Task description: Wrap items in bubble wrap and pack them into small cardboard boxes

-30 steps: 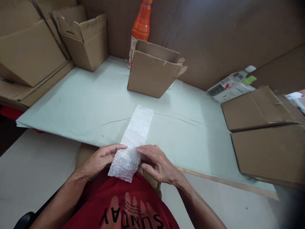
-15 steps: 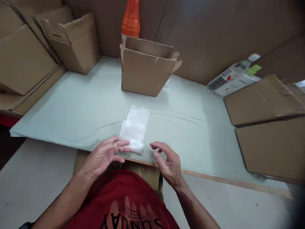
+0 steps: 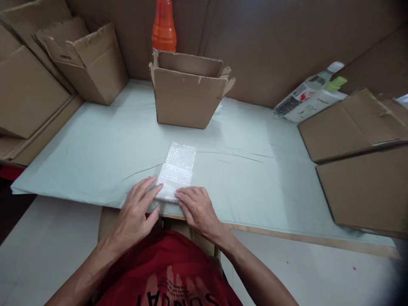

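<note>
A folded strip of clear bubble wrap lies flat near the front edge of the table, thicker at its near end. My left hand is at its left side, palm down, with the fingers apart and the fingertips at the wrap's edge. On the other side, my right hand has its fingers pressed together with the thumb at the near right corner of the wrap. What lies inside the wrap, if anything, cannot be made out.
An open cardboard box stands behind the wrap, an orange bottle beyond it. More boxes stand left and right. A clear bottle leans beside a white pack. A pale cloth covers the table.
My right hand has moved left and closed on the wrap's near right corner. My left hand has turned palm down at the left edge. The view has shifted slightly.
</note>
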`<control>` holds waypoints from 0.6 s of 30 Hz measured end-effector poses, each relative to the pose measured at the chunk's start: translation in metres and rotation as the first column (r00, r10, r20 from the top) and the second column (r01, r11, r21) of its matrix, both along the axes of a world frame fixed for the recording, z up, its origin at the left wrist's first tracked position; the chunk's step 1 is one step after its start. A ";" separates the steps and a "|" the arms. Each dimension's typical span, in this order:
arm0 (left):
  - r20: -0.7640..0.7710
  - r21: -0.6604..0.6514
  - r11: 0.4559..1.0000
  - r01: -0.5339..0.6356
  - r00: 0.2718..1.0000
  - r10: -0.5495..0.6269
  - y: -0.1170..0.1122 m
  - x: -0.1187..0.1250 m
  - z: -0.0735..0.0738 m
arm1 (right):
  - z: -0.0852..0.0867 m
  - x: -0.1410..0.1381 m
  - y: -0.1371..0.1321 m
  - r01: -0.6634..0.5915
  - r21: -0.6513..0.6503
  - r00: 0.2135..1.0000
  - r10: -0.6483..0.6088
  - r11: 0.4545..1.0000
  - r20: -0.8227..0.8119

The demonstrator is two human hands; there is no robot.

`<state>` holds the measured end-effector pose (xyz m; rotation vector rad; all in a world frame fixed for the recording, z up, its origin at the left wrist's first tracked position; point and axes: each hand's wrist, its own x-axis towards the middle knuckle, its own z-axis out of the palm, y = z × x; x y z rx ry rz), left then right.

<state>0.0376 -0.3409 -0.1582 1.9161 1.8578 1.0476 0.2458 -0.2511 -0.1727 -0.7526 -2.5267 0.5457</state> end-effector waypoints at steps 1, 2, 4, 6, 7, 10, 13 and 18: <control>-0.051 0.016 0.997 0.074 0.996 -0.073 0.004 -0.001 -0.003 | 0.002 -0.001 0.002 0.010 -0.046 1.000 -0.011 0.999 -0.019; -0.073 0.019 0.992 0.121 0.990 -0.119 0.008 -0.003 -0.005 | 0.004 -0.001 0.004 0.020 -0.106 0.999 -0.024 0.994 -0.038; -0.069 0.002 0.988 0.157 0.985 -0.157 0.016 -0.005 -0.008 | 0.007 0.000 0.007 0.030 -0.254 0.996 -0.050 0.967 -0.069; -0.033 -0.047 0.987 0.151 0.988 -0.153 0.023 -0.006 -0.008 | 0.010 0.002 0.005 0.052 -0.341 0.991 -0.092 0.939 -0.101; -0.006 -0.079 0.987 0.141 0.990 -0.142 0.026 -0.006 -0.008 | 0.011 0.004 0.003 0.085 -0.324 0.985 -0.129 0.942 -0.116; 0.078 -0.172 0.981 0.091 0.994 -0.079 0.035 -0.004 -0.006 | 0.010 0.009 -0.006 0.214 -0.085 0.966 -0.224 0.973 -0.133; 0.089 -0.201 0.979 0.038 0.996 -0.020 0.047 0.000 -0.009 | 0.006 0.006 -0.010 0.174 0.094 0.985 -0.173 0.980 -0.026; -0.010 -0.022 0.998 -0.053 0.999 0.053 0.048 0.000 -0.013 | 0.003 -0.005 0.004 0.131 0.132 0.983 -0.146 0.983 0.111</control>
